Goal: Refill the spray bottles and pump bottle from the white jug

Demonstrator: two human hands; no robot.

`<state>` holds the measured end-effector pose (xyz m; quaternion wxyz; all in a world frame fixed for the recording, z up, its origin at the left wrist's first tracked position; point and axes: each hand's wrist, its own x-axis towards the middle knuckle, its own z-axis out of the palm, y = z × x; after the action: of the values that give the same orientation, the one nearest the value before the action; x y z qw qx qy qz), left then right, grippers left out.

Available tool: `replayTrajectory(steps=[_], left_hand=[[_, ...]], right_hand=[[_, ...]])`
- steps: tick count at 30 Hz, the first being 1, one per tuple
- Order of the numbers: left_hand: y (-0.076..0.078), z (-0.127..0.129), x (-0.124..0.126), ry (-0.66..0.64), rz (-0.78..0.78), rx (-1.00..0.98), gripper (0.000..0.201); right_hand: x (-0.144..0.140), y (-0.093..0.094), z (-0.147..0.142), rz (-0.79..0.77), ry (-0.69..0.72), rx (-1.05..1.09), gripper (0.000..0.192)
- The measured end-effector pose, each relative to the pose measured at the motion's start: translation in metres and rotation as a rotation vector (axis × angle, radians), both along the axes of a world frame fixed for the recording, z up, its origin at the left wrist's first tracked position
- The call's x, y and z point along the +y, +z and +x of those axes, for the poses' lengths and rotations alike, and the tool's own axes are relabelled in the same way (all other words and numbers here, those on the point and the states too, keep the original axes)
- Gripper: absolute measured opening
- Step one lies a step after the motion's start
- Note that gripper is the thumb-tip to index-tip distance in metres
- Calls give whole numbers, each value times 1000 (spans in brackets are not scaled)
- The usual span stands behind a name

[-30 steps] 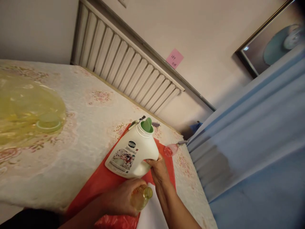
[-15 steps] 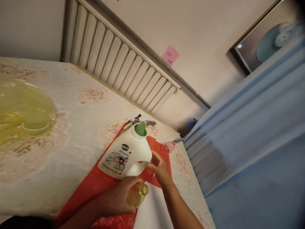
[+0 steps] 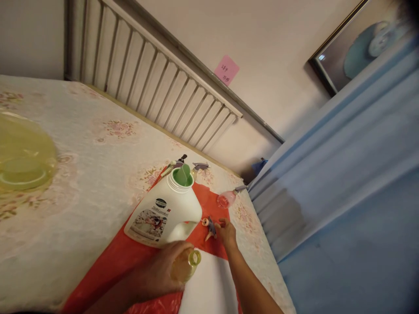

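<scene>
- The jug [image 3: 163,213] stands just beside the left hand [image 3: 160,274] and blocks the way past it.
- The right hand [image 3: 225,231] has open red sheet [image 3: 209,203] ahead, up to the pink bottle [image 3: 225,199].
- Left of the jug, the cloth [image 3: 81,174] lies bare as far as the yellow bowl [image 3: 22,157].

We take this for a room in a home. A white radiator [image 3: 157,83] runs along the wall at the upper left, a framed picture [image 3: 360,41] hangs at the upper right, and a blue curtain [image 3: 343,183] fills the right side. A floral lace cloth [image 3: 81,174] covers the table at the left.
</scene>
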<state>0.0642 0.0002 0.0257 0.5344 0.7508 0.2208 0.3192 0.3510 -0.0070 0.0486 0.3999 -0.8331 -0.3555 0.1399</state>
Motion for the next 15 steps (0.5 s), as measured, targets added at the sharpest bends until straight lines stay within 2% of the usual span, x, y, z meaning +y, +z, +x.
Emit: replayTrajectory(steps=[3, 6, 8, 10, 13, 15], left_hand=[[-4, 0, 2, 1, 29, 13, 68], [-4, -1, 2, -10, 48, 33, 70], [0, -1, 1, -7, 46, 52, 73], [5, -3, 0, 3, 27, 81, 73], [12, -6, -4, 5, -11, 126, 72], [9, -7, -7, 19, -16, 139, 74]], right_hand=[[6, -13, 9, -76, -13, -37, 43], [11, -24, 11, -113, 32, -65, 59], [15, -29, 9, -120, 77, -72, 62], [19, -33, 7, -133, 110, -64, 53], [22, -36, 6, -170, 116, -21, 24], [22, -38, 9, -180, 97, 28, 19]])
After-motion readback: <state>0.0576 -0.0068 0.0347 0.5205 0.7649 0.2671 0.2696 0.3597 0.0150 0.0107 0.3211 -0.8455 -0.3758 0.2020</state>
